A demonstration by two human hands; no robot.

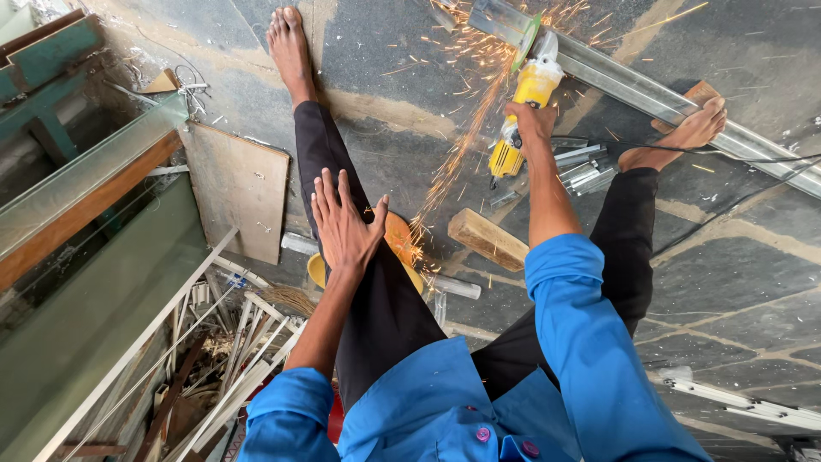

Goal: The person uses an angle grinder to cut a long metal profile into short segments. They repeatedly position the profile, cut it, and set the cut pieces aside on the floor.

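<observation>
My right hand (pixel 532 120) is clenched around the yellow grinder (pixel 523 111), whose disc bites into the long metal bar (pixel 650 94) lying across the stone floor (pixel 735 274), with sparks (pixel 453 162) streaming back toward me. My left hand (pixel 342 224) rests flat on my left knee, fingers spread, grasping nothing. My right foot (pixel 684 133) presses on the bar beside a wooden block (pixel 487 239).

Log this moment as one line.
right hand: grips yellow angle grinder | long grey metal channel: sparks | left hand: flat on knee

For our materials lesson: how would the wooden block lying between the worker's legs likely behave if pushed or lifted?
The wooden block looks solid, so probably stiff. Its flat faces suggest it would slide, not roll. Being small, it is likely light to lift.
</observation>
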